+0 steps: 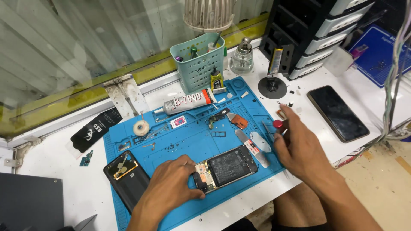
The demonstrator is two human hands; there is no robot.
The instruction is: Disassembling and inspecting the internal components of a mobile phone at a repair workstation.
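Opened phone (pixel 226 167) near mat edge | left hand (pixel 169 188) gripping it | right hand (pixel 297 147) holds, seemingly, screwdriver (pixel 278 124)

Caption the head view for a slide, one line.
Left hand steadies an opened phone on a blue repair mat while the right hand grips a red-capped tool.

white bench (pixel 64 171) (blue mat (pixel 188 141), dark phone (pixel 337 112))

my left hand (pixel 169 188) covers the near end of the opened phone (pixel 224 169) | tool under the red cap (pixel 278 124) hidden in my right hand (pixel 299 149), kind unclear | fan (pixel 209 13) cut by top edge | small bits on blue mat (pixel 188 145) too tiny to name
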